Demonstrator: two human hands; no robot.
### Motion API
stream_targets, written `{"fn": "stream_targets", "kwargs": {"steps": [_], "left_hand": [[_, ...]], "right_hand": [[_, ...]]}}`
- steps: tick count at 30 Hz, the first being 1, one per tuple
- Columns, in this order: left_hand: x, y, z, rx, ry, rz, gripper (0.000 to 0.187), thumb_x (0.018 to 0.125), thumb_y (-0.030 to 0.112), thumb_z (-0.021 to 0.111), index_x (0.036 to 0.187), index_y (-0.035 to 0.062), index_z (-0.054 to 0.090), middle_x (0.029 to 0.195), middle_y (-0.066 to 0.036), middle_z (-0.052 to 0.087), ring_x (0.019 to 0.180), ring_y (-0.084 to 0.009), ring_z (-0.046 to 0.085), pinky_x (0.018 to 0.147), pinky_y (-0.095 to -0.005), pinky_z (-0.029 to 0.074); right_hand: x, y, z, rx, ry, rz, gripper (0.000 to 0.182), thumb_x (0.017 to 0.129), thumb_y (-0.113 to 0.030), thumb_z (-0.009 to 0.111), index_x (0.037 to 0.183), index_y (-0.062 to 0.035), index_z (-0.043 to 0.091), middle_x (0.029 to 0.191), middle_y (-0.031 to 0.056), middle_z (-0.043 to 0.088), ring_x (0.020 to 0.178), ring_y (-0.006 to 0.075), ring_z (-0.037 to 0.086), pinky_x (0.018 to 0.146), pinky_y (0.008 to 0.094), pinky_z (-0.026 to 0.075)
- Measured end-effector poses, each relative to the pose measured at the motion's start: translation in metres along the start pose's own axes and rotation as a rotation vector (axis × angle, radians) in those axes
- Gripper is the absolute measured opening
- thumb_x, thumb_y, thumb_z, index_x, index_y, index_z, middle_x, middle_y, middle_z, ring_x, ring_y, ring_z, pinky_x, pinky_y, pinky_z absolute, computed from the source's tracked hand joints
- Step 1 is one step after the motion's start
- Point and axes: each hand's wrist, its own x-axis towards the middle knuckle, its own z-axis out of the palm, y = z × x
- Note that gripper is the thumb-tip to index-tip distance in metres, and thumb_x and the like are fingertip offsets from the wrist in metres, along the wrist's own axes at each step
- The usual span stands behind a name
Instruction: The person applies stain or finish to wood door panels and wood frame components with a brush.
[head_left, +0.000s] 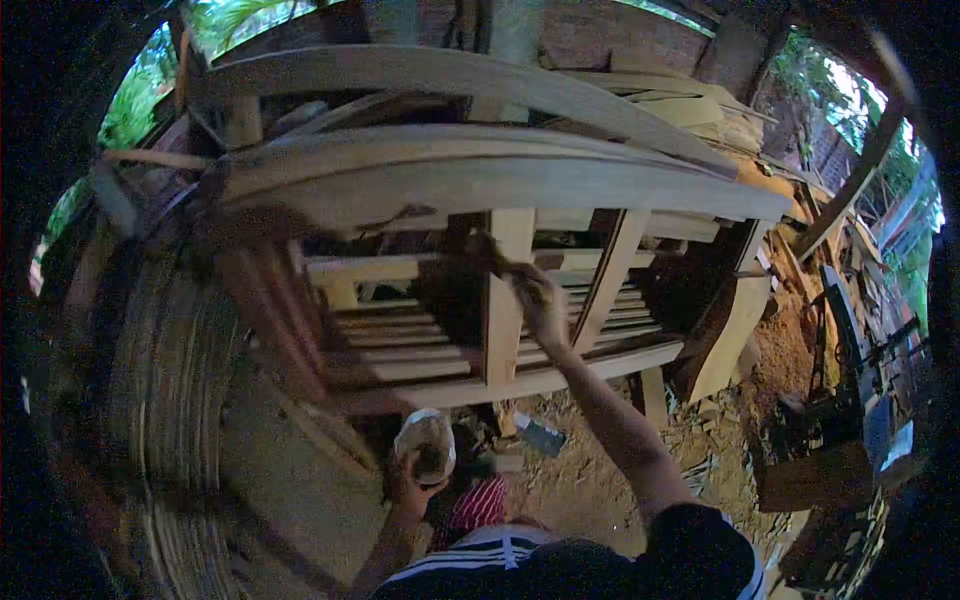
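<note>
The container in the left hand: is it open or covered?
Open: nothing covers the container in the left hand, and its brownish inside shows from above. How full it is, I cannot tell.

Dim shade covers the wooden frame [560, 185], while daylight glares through foliage [140, 100] beyond its far left and right corners. Deep shadow fills its openings and dulls its left edge, smearing detail; the right hand [540, 305] looks blurred. Fisheye distortion bows the frame's long lines, and grainy black rings the view.
</note>
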Motion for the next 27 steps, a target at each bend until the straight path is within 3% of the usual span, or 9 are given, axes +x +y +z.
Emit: {"fn": "stream_targets", "kwargs": {"steps": [3, 6, 9, 11, 14, 17, 21, 24, 27], "left_hand": [[0.003, 0.037, 0.086, 0.036, 0.0, 0.034, 0.058, 0.086, 0.052, 0.048, 0.132, 0.0195, 0.041, 0.123, -0.01, 0.054, 0.105, -0.0344, 0.056, 0.076, -0.0515, 0.052], [0.029, 0.059, 0.115, -0.15, 0.009, -0.016, 0.058, 0.087, 0.053, 0.046, 0.134, 0.0191, 0.039, 0.131, -0.01, 0.046, 0.112, -0.0344, 0.05, 0.082, -0.0539, 0.049], [0.073, 0.071, 0.12, 0.102, -0.213, 0.19, 0.059, 0.086, 0.052, 0.047, 0.135, 0.0208, 0.036, 0.138, -0.009, 0.038, 0.119, -0.0336, 0.044, 0.088, -0.0566, 0.045], [0.082, 0.085, 0.126, 0.049, -0.23, 0.097, 0.06, 0.086, 0.052, 0.047, 0.134, 0.0174, 0.038, 0.136, -0.009, 0.041, 0.117, -0.0341, 0.046, 0.085, -0.0563, 0.046], [0.075, 0.107, 0.179, -0.074, -0.044, 0.068, 0.054, 0.085, 0.045, 0.051, 0.128, 0.0126, 0.044, 0.123, -0.01, 0.052, 0.106, -0.0305, 0.054, 0.073, -0.0485, 0.052], [0.093, 0.108, 0.185, -0.351, -0.465, 0.021, 0.05, 0.086, 0.04, 0.054, 0.126, 0.0122, 0.046, 0.116, -0.011, 0.055, 0.096, -0.0264, 0.059, 0.067, -0.0422, 0.054], [0.037, 0.088, 0.262, 0.15, -0.003, 0.449, 0.05, 0.088, 0.04, 0.051, 0.129, 0.0118, 0.043, 0.118, -0.012, 0.054, 0.096, -0.0263, 0.06, 0.061, -0.0384, 0.058], [0.034, 0.054, 0.285, 0.011, 0.09, 0.356, 0.05, 0.089, 0.039, 0.05, 0.13, 0.012, 0.041, 0.12, -0.012, 0.053, 0.096, -0.0269, 0.06, 0.06, -0.0402, 0.058], [0.039, 0.014, 0.289, -0.229, -0.162, 0.272, 0.05, 0.09, 0.041, 0.048, 0.132, 0.0146, 0.041, 0.124, -0.011, 0.051, 0.103, -0.0267, 0.058, 0.065, -0.0423, 0.057]], "right_hand": [[0.076, -0.019, 0.045, -0.059, -0.075, -0.186, 0.025, 0.085, -0.006, 0.054, 0.109, -0.0043, 0.059, 0.111, 0.0184, 0.059, 0.096, 0.0306, 0.061, 0.081, 0.0366, 0.048], [0.132, 0.025, 0.095, 0.201, -0.087, -0.069, 0.025, 0.084, -0.012, 0.056, 0.109, -0.0067, 0.059, 0.107, 0.0195, 0.06, 0.097, 0.0355, 0.059, 0.081, 0.0389, 0.048], [0.155, 0.069, 0.092, -0.05, -0.143, 0.079, 0.024, 0.085, -0.013, 0.057, 0.108, -0.0071, 0.06, 0.103, 0.0175, 0.062, 0.095, 0.0356, 0.06, 0.081, 0.0392, 0.048], [0.156, 0.084, 0.051, -0.116, -0.084, -0.246, 0.021, 0.087, -0.013, 0.055, 0.106, -0.0053, 0.061, 0.101, 0.0164, 0.063, 0.093, 0.0316, 0.062, 0.079, 0.0384, 0.049], [0.159, 0.09, -0.032, 0.057, -0.099, -0.122, 0.02, 0.089, -0.01, 0.053, 0.106, -0.0021, 0.06, 0.1, 0.0129, 0.064, 0.09, 0.0216, 0.062, 0.079, 0.0329, 0.049], [0.158, 0.136, -0.114, 0.015, 0.004, -0.188, 0.018, 0.09, -0.006, 0.052, 0.104, 0.001, 0.06, 0.098, 0.0093, 0.064, 0.088, 0.0158, 0.061, 0.079, 0.0287, 0.049], [0.16, 0.18, -0.224, 0.034, 0.147, -0.063, 0.017, 0.09, -0.009, 0.055, 0.103, 0.0002, 0.061, 0.093, 0.0095, 0.064, 0.086, 0.0161, 0.061, 0.077, 0.0286, 0.05], [0.162, 0.221, -0.301, 0.126, 0.311, 0.08, 0.019, 0.088, -0.012, 0.06, 0.103, -0.0015, 0.062, 0.092, 0.0072, 0.065, 0.082, 0.0133, 0.061, 0.074, 0.0262, 0.049], [0.165, 0.254, -0.378, 0.093, 0.381, -0.034, 0.019, 0.088, -0.013, 0.06, 0.103, -0.0013, 0.063, 0.092, 0.0053, 0.064, 0.081, 0.0104, 0.059, 0.071, 0.0246, 0.048]]}}
